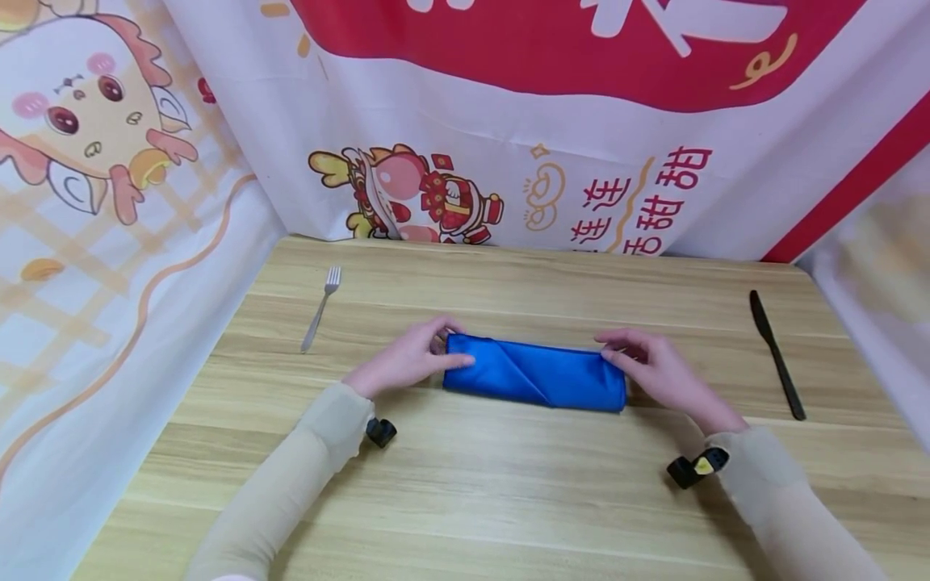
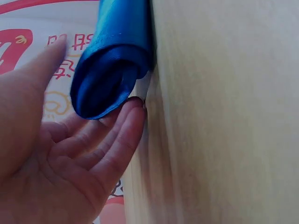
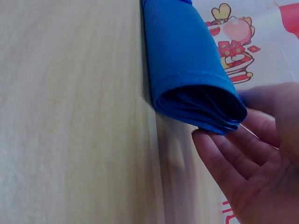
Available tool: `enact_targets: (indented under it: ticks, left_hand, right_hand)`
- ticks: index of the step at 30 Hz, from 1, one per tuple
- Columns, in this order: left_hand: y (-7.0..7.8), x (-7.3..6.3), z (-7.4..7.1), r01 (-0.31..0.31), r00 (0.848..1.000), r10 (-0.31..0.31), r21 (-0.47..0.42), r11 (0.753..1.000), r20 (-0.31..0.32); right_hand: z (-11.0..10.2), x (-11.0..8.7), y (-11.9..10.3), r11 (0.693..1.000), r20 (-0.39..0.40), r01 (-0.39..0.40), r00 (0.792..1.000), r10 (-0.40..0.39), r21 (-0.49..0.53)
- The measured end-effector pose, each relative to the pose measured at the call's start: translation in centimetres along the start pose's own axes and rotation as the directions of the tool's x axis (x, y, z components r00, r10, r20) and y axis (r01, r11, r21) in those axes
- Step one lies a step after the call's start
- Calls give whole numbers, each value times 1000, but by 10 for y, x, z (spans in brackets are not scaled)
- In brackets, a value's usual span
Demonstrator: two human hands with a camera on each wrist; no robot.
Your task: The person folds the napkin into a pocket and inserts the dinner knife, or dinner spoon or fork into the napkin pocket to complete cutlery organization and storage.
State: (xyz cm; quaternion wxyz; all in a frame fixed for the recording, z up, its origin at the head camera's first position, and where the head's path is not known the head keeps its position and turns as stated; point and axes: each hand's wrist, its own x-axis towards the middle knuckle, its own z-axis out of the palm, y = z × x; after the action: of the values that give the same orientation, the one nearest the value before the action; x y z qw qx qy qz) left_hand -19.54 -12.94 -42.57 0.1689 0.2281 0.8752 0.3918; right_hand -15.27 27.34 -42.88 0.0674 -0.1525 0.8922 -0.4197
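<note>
A shiny blue cloth napkin [image 1: 523, 373], rolled into a flat bundle, lies across the middle of the wooden table, a diagonal fold on its top. At its left end is my left hand [image 1: 416, 353]; the thumb stretches over the top while the fingers reach behind. The left wrist view shows that thumb apart from the roll [image 2: 124, 28], fingertips right at its open end. My right hand [image 1: 657, 373] holds the other end lightly, thumb on the back corner. In the right wrist view, thumb and fingers bracket the layered end of the napkin [image 3: 187, 51].
A metal fork [image 1: 322, 311] lies on the left of the table [image 1: 508, 500], tines pointing away. On the right lies a black knife [image 1: 777, 355]. Printed fabric hangings [image 1: 450, 89] stand along the back and sides.
</note>
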Motion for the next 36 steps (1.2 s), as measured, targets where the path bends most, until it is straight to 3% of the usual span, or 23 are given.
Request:
enact_targets:
  ticks: [7,15,20,24,27,31,33,36]
  left_hand:
    - [2,-1,-1,-13,1000,13,0,1000,23]
    - [3,-2,-4,-29,998,31,-31,999,49]
    - [-1,-1,-4,8,998,-7,-5,1000,58]
    - [0,-1,-2,38,999,-38,19,999,14]
    - [5,-2,-1,-2,999,7,92,996,-52]
    - [16,-9,3,-105,987,132,258,960,-90]
    - [22,-14,6,-157,982,184,334,929,-51]
    - [28,-23,12,-210,978,200,394,895,65]
  right_hand:
    - [-1,0,5,998,36,-28,999,27,52]
    - [-1,2,5,998,6,-34,999,33,57]
    - [0,4,8,998,8,-39,999,39,50]
    - [1,4,10,997,11,-65,998,65,40]
    - [0,2,8,997,-18,-74,997,75,29]
    - [1,-3,-5,996,-62,-6,998,0,-90]
    - [4,-6,-16,976,-52,77,995,-89,-203]
    - [11,-13,-32,916,23,203,978,-208,-347]
